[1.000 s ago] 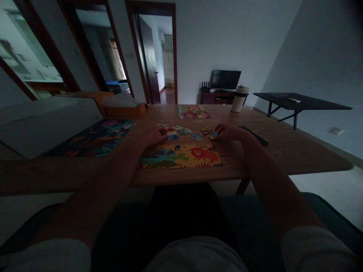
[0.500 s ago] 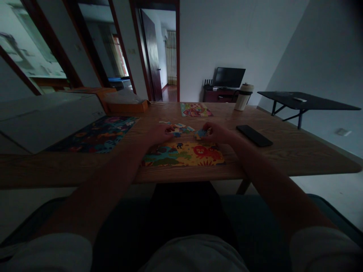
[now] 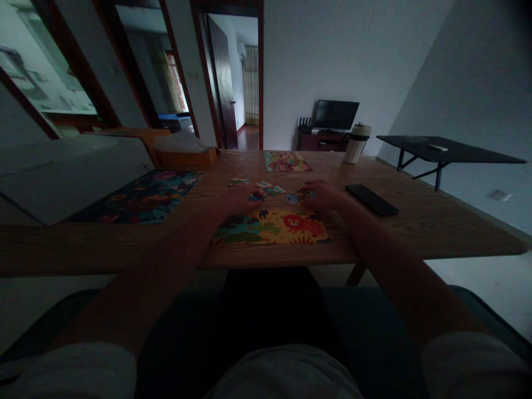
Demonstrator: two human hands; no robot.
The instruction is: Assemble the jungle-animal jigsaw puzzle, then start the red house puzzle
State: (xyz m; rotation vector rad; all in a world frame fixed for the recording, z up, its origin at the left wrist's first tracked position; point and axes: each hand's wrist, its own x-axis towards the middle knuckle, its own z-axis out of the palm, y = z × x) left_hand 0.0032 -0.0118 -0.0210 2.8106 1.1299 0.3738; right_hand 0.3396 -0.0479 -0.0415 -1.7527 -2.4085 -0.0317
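A yellow animal jigsaw puzzle (image 3: 272,228) lies on the wooden table (image 3: 415,227) in front of me, its far edge unfilled. Several loose puzzle pieces (image 3: 270,190) are scattered just behind it. My left hand (image 3: 241,198) rests on the table among the loose pieces, fingers curled over one at the puzzle's top edge. My right hand (image 3: 321,195) sits at the puzzle's far right side, fingers bent around a small blue piece. The room is dim and finger detail is hard to read.
A black phone (image 3: 372,199) lies right of my right hand. A dark puzzle board (image 3: 141,197) and a white box (image 3: 66,174) are at left, another colourful puzzle (image 3: 286,161) and a white tumbler (image 3: 355,143) farther back. A black side table (image 3: 449,149) stands at right.
My right hand has slid left from near the phone to the puzzle's far edge. My left hand has shifted slightly right and nearer the puzzle. The camera has tilted a little.
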